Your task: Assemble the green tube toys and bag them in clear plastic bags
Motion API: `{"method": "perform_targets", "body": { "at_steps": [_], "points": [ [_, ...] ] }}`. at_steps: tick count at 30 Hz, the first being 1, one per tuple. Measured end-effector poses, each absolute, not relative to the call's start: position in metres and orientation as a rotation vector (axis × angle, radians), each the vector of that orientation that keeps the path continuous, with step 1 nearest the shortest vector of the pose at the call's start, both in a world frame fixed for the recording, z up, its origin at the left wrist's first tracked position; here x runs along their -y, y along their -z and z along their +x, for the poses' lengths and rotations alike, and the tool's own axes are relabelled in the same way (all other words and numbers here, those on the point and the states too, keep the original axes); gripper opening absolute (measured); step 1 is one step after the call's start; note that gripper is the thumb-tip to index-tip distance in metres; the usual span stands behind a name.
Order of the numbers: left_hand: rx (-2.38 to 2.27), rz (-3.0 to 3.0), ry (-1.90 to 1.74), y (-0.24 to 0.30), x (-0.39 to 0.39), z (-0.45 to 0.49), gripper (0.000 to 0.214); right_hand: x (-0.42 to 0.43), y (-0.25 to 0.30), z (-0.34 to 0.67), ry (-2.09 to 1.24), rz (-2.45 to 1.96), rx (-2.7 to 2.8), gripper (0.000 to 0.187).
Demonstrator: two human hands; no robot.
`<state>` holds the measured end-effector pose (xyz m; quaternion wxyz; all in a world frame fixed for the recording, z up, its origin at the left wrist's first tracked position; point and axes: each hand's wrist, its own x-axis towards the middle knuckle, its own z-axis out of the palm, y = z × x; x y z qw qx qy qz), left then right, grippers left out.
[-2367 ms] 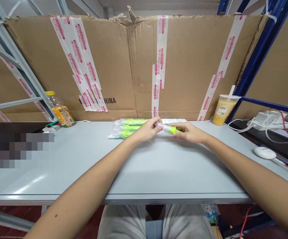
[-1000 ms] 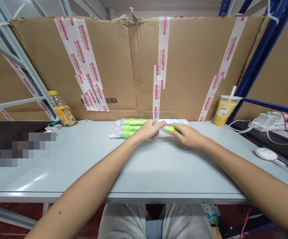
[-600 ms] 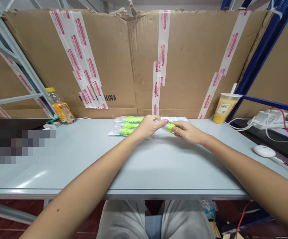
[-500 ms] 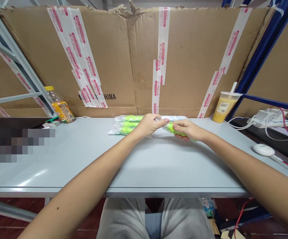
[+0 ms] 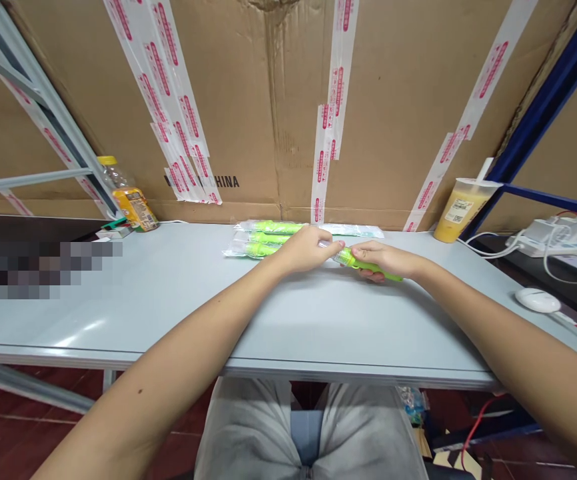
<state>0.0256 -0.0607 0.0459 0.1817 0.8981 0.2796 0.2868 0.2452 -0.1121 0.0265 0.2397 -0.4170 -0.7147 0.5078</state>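
Both of my hands meet over the far middle of the pale grey table (image 5: 168,313). My left hand (image 5: 304,249) is closed, its fingertips pinching the clear plastic end of a bright green tube-shaped item (image 5: 368,265). My right hand (image 5: 384,259) is wrapped round the green body of that same item, which sticks out to the right past my fingers. Just behind my left hand lies a small pile of similar green items in clear plastic bags (image 5: 261,239).
A taped cardboard wall (image 5: 268,120) closes off the back. An orange drink bottle (image 5: 129,203) stands at the back left, a cup with a straw (image 5: 462,209) at the back right. A white mouse (image 5: 537,300), a power strip (image 5: 553,237) and cables lie to the right.
My right hand has pulled the green item out to the right, so more of its body shows. The camera has tipped down and moved closer.
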Motion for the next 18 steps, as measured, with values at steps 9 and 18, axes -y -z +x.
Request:
{"method": "perform_targets", "body": {
  "at_steps": [9, 18],
  "points": [
    [-0.757, 2.651, -0.491, -0.046, 0.073, 0.028, 0.032, 0.124, -0.033, 0.228, -0.165, -1.569, 2.511, 0.055],
    [-0.962, 2.779, -0.578, -0.033, 0.069, 0.039, 0.021, 0.128, -0.030, 0.203, 0.690, -2.025, 2.201, 0.031]
  ]
}}
